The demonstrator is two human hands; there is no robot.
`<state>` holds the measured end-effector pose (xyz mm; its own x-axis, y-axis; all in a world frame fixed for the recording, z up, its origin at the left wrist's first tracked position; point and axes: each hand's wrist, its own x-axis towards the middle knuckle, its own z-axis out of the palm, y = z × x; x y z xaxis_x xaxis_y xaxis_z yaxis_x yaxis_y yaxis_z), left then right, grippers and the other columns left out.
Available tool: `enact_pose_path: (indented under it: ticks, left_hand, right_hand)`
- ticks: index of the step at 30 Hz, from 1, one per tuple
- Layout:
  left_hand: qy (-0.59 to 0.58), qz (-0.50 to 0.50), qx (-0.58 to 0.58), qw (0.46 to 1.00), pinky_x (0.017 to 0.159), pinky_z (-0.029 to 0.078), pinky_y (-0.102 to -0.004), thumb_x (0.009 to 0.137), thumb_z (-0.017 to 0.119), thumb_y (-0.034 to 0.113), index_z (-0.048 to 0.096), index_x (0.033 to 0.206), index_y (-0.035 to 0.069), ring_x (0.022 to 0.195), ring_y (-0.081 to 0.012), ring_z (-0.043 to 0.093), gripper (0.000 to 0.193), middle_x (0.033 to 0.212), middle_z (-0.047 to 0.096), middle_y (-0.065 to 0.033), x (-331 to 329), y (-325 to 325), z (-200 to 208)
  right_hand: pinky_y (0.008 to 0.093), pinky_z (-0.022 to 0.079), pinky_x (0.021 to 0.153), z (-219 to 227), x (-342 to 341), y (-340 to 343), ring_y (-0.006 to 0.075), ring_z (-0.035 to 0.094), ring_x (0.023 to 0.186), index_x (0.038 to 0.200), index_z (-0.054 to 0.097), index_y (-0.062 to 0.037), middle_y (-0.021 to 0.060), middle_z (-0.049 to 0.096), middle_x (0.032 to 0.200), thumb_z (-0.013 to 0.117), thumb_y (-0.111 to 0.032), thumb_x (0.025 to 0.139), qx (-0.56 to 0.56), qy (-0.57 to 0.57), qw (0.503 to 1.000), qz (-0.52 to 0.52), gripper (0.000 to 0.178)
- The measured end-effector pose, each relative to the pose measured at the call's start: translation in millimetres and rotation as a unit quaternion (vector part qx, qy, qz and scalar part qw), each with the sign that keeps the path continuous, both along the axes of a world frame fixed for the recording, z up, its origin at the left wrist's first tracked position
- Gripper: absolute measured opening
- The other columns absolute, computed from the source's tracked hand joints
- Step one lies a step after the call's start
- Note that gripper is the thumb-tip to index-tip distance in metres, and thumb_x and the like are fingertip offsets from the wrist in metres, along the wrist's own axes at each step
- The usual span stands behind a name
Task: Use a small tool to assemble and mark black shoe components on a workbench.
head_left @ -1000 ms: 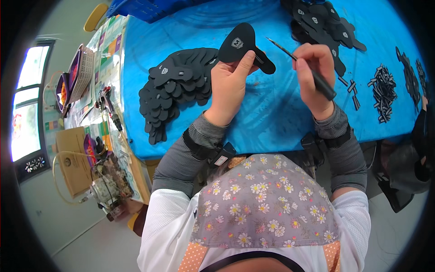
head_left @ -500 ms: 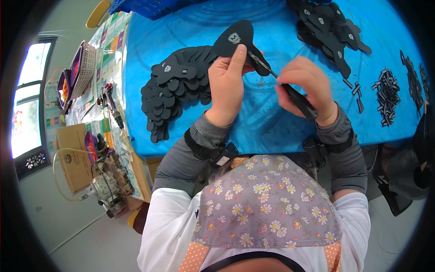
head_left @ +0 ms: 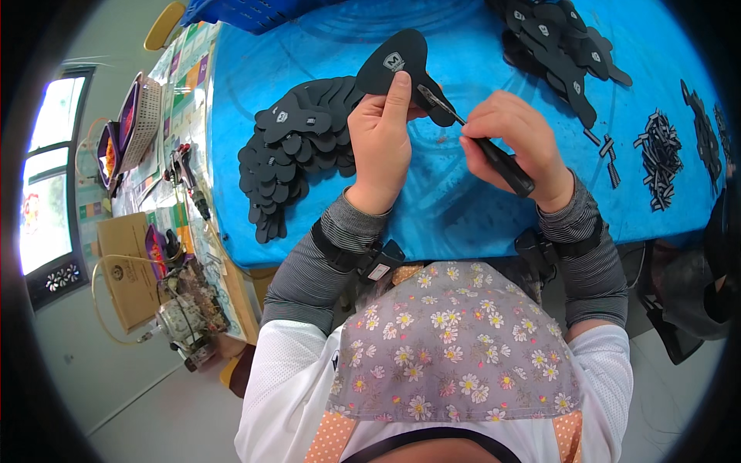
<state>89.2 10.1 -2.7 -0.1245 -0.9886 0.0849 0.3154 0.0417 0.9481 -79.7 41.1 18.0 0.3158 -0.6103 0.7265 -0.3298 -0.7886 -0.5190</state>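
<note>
My left hand (head_left: 380, 154) grips a flat black piece (head_left: 413, 50), wide and rounded at one end and narrower at the other, with a white shield-shaped print. Its thumb presses on the face just below the print; the other fingers are partly hidden behind. In my right hand (head_left: 521, 135) is a black-handled tool (head_left: 505, 167) with a slim metal tip. The tip lies over the narrow part of the black piece; whether it passes through cannot be made out. Left of my hands, many similar black pieces (head_left: 289, 147) overlap in a curved row on the blue tabletop (head_left: 455, 208).
More black pieces (head_left: 544, 50) are heaped at the far right. Nearer, a pile of small black-and-white striped strips (head_left: 660, 162) lies beside a few loose ones (head_left: 608, 150). A blue basket (head_left: 251, 11) stands at the far left edge. A side table holds pliers-like tools (head_left: 185, 170).
The black piece and both hands have shifted slightly left. My right fingers have closed in nearer the tool's metal shaft, and its tip now lies more plainly over the piece.
</note>
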Motion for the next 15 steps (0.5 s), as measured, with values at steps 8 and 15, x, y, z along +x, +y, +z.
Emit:
enact_pose_path:
  ticks: [8, 15]
  left_hand:
    - [-0.021, 0.009, -0.014, 1.000, 0.073, 0.052, -0.0284, 0.095, 0.047, 0.023, 0.059, 0.098, -0.003, 0.084, -0.0167, 0.063, 0.029, 0.091, 0.063, -0.0089, 0.8, -0.5, -2.2]
    - [-0.053, 0.023, -0.055, 0.997, 0.070, 0.052, -0.0274, 0.095, 0.049, 0.023, 0.059, 0.096, -0.004, 0.077, -0.0155, 0.063, 0.029, 0.084, 0.064, -0.0090, -1.4, -0.7, -3.8]
  right_hand:
    - [0.0321, 0.046, 0.057, -0.7, -0.2, 0.8, 0.0255, 0.057, 0.065, 0.081, 0.055, -0.0024, 0.0088, 0.057, 0.072, 0.066, 0.008, 0.062, -0.004, -0.012, 1.000, -0.002, 0.024]
    - [0.0319, 0.045, 0.055, -0.9, 0.3, 0.7, 0.0247, 0.056, 0.063, 0.080, 0.054, -0.0022, 0.0079, 0.057, 0.070, 0.065, 0.009, 0.062, -0.003, -0.010, 1.000, -0.004, 0.024]
